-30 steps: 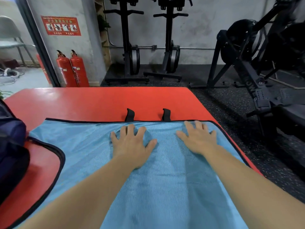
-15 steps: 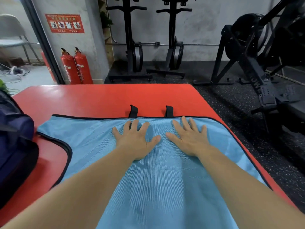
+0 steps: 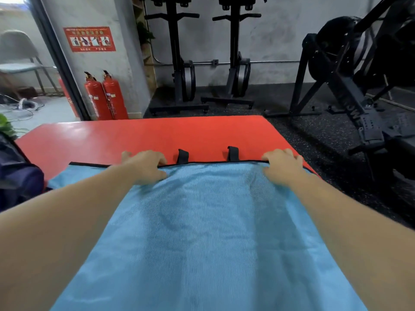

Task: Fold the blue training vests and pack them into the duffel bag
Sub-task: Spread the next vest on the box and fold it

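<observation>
A light blue training vest (image 3: 202,232) with black trim lies spread flat on the red table (image 3: 139,138). Two short black straps (image 3: 232,153) stick out from its far edge. My left hand (image 3: 146,164) grips that far edge left of the straps, fingers curled over the trim. My right hand (image 3: 281,164) grips the same edge right of the straps. The dark navy duffel bag (image 3: 18,178) sits at the table's left side, partly cut off by the frame.
Two red fire extinguishers (image 3: 105,97) stand on the floor beyond the table by a pillar. Black gym machines (image 3: 233,63) line the back wall and another (image 3: 350,86) stands at the right. The table's right edge drops to dark speckled floor.
Both hands were pressing flat on the middle of the vest; they have slid forward and apart to its far edge and curled around the trim.
</observation>
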